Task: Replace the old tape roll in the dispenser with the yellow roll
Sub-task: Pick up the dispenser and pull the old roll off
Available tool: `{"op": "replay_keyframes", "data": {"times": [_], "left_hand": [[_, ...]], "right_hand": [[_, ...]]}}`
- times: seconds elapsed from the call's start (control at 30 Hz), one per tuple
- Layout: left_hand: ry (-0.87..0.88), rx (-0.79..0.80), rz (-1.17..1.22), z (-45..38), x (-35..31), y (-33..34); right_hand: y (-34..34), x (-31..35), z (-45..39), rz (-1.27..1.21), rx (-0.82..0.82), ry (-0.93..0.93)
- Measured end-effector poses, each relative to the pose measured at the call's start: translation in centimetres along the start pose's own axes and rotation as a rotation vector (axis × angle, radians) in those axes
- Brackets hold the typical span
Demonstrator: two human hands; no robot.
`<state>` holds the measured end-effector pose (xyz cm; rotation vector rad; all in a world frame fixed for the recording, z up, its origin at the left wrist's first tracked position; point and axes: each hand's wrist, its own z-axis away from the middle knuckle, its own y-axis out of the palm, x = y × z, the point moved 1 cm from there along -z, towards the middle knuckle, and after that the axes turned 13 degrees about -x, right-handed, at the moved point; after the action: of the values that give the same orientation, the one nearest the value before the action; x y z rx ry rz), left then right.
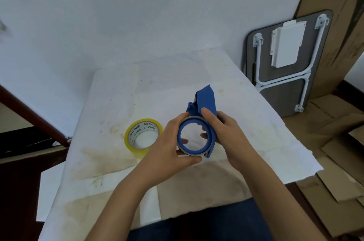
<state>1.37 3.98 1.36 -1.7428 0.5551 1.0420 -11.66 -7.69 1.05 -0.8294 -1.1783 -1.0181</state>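
A blue tape dispenser (205, 100) is held above the table, its cutter end pointing away from me. Around its blue hub ring sits the old roll (194, 154), a thin grey band nearly used up. My left hand (169, 154) grips the roll's left and lower rim, with fingertips showing inside the ring. My right hand (226, 132) clasps the dispenser body from the right, thumb on its top face. The yellow roll (143, 136), with "MADE IN CHINA" printed inside its core, lies flat on the table just left of my left hand.
The table is covered with a stained white sheet (177, 75) and stands against a white wall. To the right, a folded small table (285, 67) leans on the wall beside flattened cardboard (338, 132) on the floor. A dark wooden rail (31, 114) runs at left.
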Motion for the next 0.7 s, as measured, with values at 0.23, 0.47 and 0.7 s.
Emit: {"op": "replay_keyframes", "data": {"times": [0.23, 0.47, 0.7], "left_hand": [[0.086, 0.001, -0.099, 0.3, -0.2, -0.9], [0.049, 0.107, -0.179, 0.1, 0.1, -2.3], [0.118, 0.023, -0.31, 0.1, 0.8, -1.6]], "right_hand": [[-1.1, 1.7, -0.2, 0.254, 0.078, -0.063], [-2.9, 3.6, -0.6, 0.297, 0.234, 0.024], [-2.4, 2.8, -0.5, 0.15, 0.217, 0.116]]}}
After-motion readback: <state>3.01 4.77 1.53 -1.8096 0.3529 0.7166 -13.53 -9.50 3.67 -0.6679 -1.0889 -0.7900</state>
